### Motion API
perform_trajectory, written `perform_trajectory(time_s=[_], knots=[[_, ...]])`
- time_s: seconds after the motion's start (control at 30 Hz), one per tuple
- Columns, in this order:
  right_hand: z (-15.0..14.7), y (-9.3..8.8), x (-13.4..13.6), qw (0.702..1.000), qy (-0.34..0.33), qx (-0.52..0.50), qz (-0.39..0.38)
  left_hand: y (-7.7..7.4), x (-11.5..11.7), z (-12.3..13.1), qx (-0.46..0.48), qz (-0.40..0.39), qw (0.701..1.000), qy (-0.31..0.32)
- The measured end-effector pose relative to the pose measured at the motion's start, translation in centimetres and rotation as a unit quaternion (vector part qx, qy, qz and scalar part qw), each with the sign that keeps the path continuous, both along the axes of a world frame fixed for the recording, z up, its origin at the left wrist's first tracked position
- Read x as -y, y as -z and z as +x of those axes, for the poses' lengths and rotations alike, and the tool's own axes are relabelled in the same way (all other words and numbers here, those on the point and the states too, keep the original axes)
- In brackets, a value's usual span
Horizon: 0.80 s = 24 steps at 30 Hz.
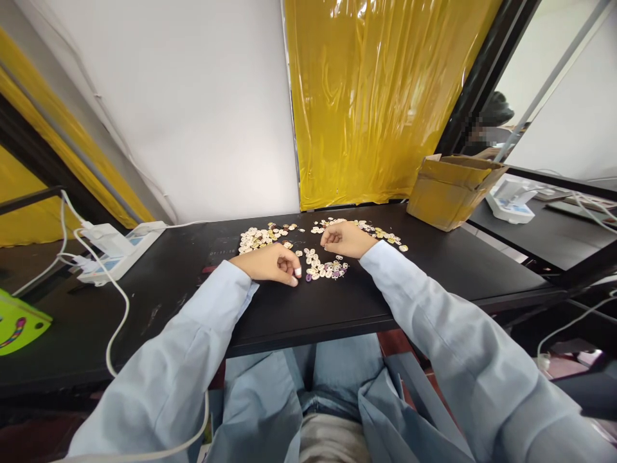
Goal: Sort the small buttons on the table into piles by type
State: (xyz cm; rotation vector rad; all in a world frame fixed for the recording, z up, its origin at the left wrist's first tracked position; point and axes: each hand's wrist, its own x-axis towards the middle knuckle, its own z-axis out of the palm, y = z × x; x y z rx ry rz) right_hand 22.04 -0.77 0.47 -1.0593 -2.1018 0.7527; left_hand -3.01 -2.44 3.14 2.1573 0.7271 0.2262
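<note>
Two curled hands, left (270,263) and right (344,238), grips' contents unclear, amid countless small buttons (322,267).

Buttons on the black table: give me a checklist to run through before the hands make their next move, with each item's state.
1. Left hand at the buttons: ok, fingertips curled down at the near edge of the scatter.
2. Left grip holding a piece: cannot tell, something pale shows at the fingertips but it is too small to judge.
3. Right hand on the pile: ok, it rests among the pieces, fingers curled.
4. Buttons clear of the black table edge: ok, all lie well in from the near edge.
5. Cardboard box within the work area: ok, open and standing right of the pile.
6. White cable clear of the hands: ok, it hangs off to the left.
</note>
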Motion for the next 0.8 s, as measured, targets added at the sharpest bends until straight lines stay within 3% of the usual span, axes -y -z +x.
perform_trajectory(time_s=[0.1, 0.17, 0.23, 0.4, 0.6, 0.8], knots=[[-0.3, 0.1, -0.1, 1.000, 0.004, 0.014, 0.013, 0.6, -0.6, 0.4, 0.025, 0.108, 0.991, -0.076], [-0.5, 0.2, -0.1, 0.999, 0.014, 0.018, 0.024, 1.2, -1.3, 0.7, 0.031, 0.219, 0.965, -0.143], [-0.8, 0.3, -0.2, 0.999, 0.023, 0.025, 0.032, 1.8, -2.0, 1.2, 0.028, 0.278, 0.949, -0.144], [-1.3, 0.6, -0.2, 0.999, 0.034, 0.027, 0.029, 2.5, -2.9, 2.3, 0.032, 0.293, 0.954, -0.062], [-1.4, 0.9, -0.3, 0.999, 0.029, 0.023, 0.031, 2.3, -2.4, 2.8, 0.000, 0.322, 0.944, -0.069], [-1.5, 1.0, -0.6, 0.999, 0.029, -0.028, 0.003, 2.5, -2.4, 3.0, 0.034, 0.291, 0.953, -0.081]])
